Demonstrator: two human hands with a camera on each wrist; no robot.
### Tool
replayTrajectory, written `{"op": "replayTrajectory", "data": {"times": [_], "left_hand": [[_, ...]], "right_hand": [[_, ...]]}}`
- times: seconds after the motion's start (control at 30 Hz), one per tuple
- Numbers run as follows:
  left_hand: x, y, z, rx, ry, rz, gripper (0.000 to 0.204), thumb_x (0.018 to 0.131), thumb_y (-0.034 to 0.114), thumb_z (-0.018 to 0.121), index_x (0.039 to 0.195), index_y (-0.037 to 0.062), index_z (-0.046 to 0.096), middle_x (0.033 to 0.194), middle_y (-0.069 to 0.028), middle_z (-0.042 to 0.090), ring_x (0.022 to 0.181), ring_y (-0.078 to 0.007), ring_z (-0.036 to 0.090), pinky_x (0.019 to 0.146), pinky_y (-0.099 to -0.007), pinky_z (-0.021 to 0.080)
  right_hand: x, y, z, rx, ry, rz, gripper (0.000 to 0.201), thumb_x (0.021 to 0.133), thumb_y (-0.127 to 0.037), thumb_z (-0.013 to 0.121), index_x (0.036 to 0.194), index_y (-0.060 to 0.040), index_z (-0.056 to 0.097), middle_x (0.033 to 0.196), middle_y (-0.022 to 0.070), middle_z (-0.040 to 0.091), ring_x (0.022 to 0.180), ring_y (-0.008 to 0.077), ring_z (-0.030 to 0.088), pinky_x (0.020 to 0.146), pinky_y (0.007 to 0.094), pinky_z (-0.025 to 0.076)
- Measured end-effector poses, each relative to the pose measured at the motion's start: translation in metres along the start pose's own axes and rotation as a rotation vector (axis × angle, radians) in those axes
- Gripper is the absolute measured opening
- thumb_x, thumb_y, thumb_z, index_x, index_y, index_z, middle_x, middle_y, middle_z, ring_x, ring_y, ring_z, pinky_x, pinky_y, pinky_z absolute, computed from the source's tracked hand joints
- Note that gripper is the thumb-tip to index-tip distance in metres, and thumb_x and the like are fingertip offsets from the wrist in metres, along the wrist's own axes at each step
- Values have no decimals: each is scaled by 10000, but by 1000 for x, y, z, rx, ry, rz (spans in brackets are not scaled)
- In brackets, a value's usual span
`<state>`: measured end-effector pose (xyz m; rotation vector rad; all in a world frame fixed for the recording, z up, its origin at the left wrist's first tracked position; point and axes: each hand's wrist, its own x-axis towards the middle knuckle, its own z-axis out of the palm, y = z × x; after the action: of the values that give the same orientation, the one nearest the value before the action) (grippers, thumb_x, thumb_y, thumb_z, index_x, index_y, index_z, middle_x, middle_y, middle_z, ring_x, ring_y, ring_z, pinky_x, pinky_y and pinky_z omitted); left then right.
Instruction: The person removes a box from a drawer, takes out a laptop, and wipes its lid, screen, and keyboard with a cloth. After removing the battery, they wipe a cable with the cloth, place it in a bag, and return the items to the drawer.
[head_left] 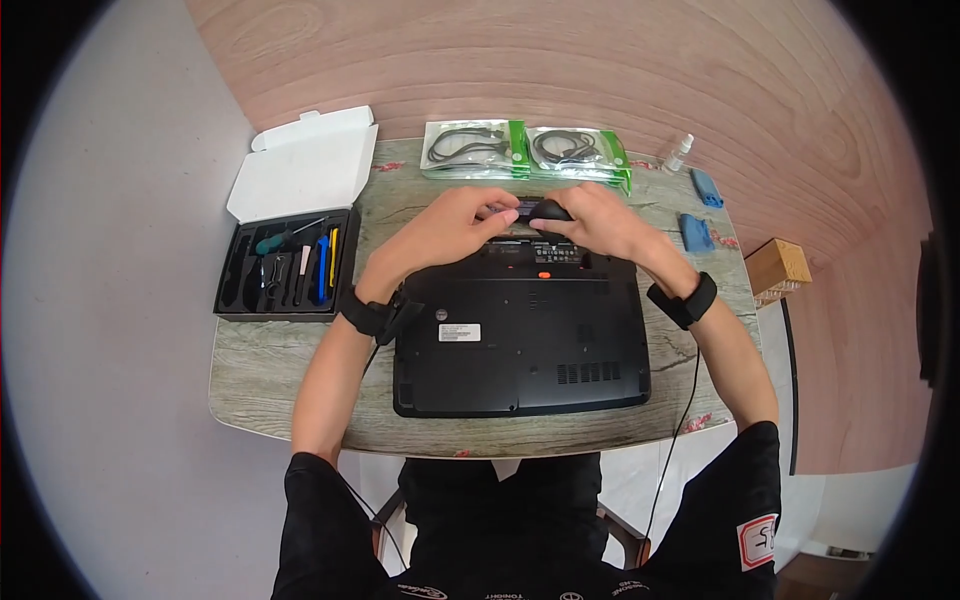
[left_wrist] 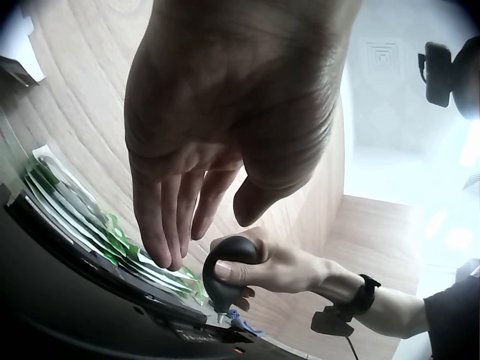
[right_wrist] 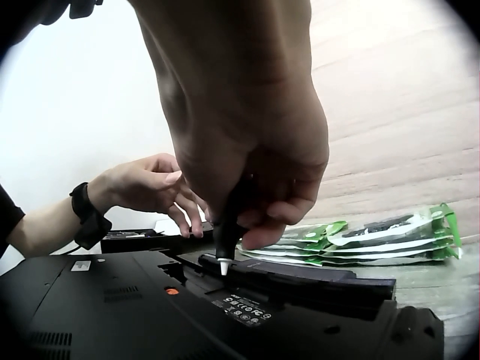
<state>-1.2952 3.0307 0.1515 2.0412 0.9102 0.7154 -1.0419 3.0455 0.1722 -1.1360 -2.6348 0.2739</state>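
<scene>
A black laptop (head_left: pixel 520 340) lies upside down on the table, its label side up and an orange latch (head_left: pixel 544 275) near the back. My right hand (head_left: pixel 597 222) grips a black rubber bulb air blower (left_wrist: pixel 227 270) over the laptop's back edge. The blower's pale nozzle (right_wrist: pixel 224 266) points down, close over an open slot by the printed label. A long dark bar (right_wrist: pixel 315 270) lies along that slot. My left hand (head_left: pixel 460 222) hovers just left of the blower, fingers loosely extended and holding nothing.
Bagged cables (head_left: pixel 470 150) lie behind the laptop. On the left sits an open tool box (head_left: pixel 290 265) with a screwdriver and pry tools. A small spray bottle (head_left: pixel 679 152) and blue cloths (head_left: pixel 697 233) are at the right. Thin cords (head_left: pixel 690 390) trail from my wrist bands.
</scene>
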Motion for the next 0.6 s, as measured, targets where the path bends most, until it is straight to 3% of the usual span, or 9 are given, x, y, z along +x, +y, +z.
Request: {"op": "replayTrajectory", "data": {"times": [0.17,0.27,0.37,0.57,0.6], "left_hand": [[0,-1,0,-9,5,-6,312,1032,213,586,1223,-29,635,1039,-121,713,944,-175,683,865,-322,537],[-1,1,0,4,24,-2,318,1029,229,593,1209,-29,644,1025,-118,713,937,-171,678,856,-322,535],[-2,4,-2,4,23,-10,322,1026,238,599,1208,-23,650,1021,-126,720,930,-182,681,849,-325,535],[-3,-1,-3,38,65,48,330,1018,239,609,1210,-25,651,1001,-147,734,917,-209,689,840,-332,538],[-3,-1,-3,31,60,37,328,1017,238,610,1207,-27,652,994,-146,733,909,-206,686,834,-332,538]], "right_hand": [[-5,3,-3,33,-20,90,415,943,-408,685,1024,-2,697,774,215,656,800,416,636,729,472,492],[-10,9,-2,-37,-1,27,415,940,-388,695,1058,9,694,786,218,657,826,408,635,757,459,489],[-11,17,4,-49,139,-136,366,946,-350,689,955,16,680,753,239,652,755,418,646,684,487,483],[-24,11,-19,8,16,174,337,935,-330,707,936,6,682,757,228,652,760,411,648,681,469,489],[-27,20,-17,1,62,120,351,928,-332,718,960,15,684,769,220,657,751,404,645,675,460,489]]}}
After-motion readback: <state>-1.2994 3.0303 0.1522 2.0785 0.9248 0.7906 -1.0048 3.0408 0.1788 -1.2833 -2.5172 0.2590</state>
